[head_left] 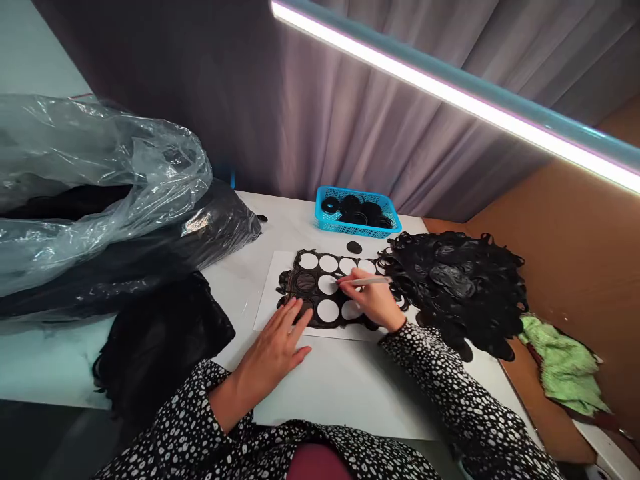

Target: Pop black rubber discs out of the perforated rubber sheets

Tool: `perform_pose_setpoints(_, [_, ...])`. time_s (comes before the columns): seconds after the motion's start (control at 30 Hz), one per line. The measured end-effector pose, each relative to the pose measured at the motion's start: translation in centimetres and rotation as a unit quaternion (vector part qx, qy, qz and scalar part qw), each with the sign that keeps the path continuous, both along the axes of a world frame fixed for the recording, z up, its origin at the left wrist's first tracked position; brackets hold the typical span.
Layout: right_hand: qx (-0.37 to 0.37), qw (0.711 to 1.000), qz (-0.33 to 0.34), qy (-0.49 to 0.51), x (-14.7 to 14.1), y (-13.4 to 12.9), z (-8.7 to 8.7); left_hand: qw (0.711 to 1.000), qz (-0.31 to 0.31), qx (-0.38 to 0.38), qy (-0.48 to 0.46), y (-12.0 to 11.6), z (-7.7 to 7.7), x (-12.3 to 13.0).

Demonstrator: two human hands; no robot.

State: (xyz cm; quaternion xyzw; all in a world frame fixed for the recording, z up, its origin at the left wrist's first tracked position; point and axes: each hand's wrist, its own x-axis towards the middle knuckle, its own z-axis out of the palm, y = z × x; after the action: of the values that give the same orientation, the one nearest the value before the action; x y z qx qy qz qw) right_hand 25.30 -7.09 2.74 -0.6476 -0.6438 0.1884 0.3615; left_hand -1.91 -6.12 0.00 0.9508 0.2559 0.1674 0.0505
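Note:
A black sheet with round holes lies over a white board on the table. White shows through most of its holes, while a dark disc fills one at the left. My left hand rests flat with fingers spread on the sheet's lower left corner. In my right hand is a slim pale pen-like tool, pinched with its tip at a hole in the middle row. The exact kind of tool is too small to tell.
Behind the board stands a blue basket of black rings and discs, with a loose black disc before it. A heap of black cut-out scraps lies right. Plastic bags and dark material crowd the left. A green cloth lies far right.

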Motion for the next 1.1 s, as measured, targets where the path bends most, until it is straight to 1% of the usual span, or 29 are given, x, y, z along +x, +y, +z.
perform_pose_setpoints(0.07, [-0.038,0.995,0.067,0.068,-2.9,-0.1,-0.6,0.999,0.033,0.018,-0.014,-0.3,-0.1,-0.5])
perform_pose_setpoints(0.17, [-0.072,0.980,0.134,0.132,-5.6,0.0,-1.3,0.999,0.025,0.042,-0.011,-0.6,-0.5,-1.0])
perform_pose_setpoints(0.27, [-0.082,0.971,0.164,0.156,-6.2,0.3,-1.6,0.998,0.019,0.055,-0.008,-0.7,-0.9,-1.3])
perform_pose_setpoints(0.43, [-0.084,0.969,0.179,0.148,-6.4,0.4,-1.8,0.999,0.020,0.041,-0.014,-0.8,-1.0,-1.6])
perform_pose_setpoints(0.63, [-0.073,0.973,0.187,0.112,-6.4,0.7,-1.9,0.999,0.018,0.038,-0.007,-0.8,-0.9,-1.7])
perform_pose_setpoints(0.73, [-0.052,0.978,0.190,0.073,-6.9,0.3,-1.9,0.999,0.023,0.035,-0.005,-0.9,-0.9,-1.6])
perform_pose_setpoints(0.77, [-0.042,0.980,0.188,0.044,-7.3,-0.1,-1.9,0.999,0.025,0.035,-0.006,-0.9,-1.0,-1.6])
perform_pose_setpoints(0.83, [-0.022,0.980,0.189,-0.050,-8.4,-1.0,-2.1,0.999,0.025,0.036,-0.012,-0.8,-1.1,-1.5])
perform_pose_setpoints(0.9, [0.002,0.968,0.195,-0.156,-9.1,-1.6,-2.3,0.999,0.022,0.035,-0.018,-0.7,-1.2,-1.4])
perform_pose_setpoints(0.97, [0.030,0.960,0.183,-0.210,-8.4,-1.2,-2.3,0.999,0.019,0.036,-0.018,-0.7,-1.3,-1.4])
perform_pose_setpoints(1.0, [0.045,0.964,0.155,-0.210,-7.3,-0.5,-2.2,0.999,0.019,0.036,-0.017,-0.7,-1.4,-1.5])
perform_pose_setpoints(1.03, [0.058,0.972,0.113,-0.197,-5.8,0.3,-1.9,0.999,0.020,0.037,-0.015,-0.7,-1.4,-1.5])
perform_pose_setpoints(1.07, [0.073,0.980,0.057,-0.175,-3.9,1.4,-1.5,0.999,0.021,0.038,-0.015,-0.7,-1.3,-1.6])
perform_pose_setpoints(1.1, [0.083,0.983,-0.026,-0.162,-2.0,2.5,-1.0,0.999,0.022,0.040,-0.017,-0.7,-1.2,-1.7])
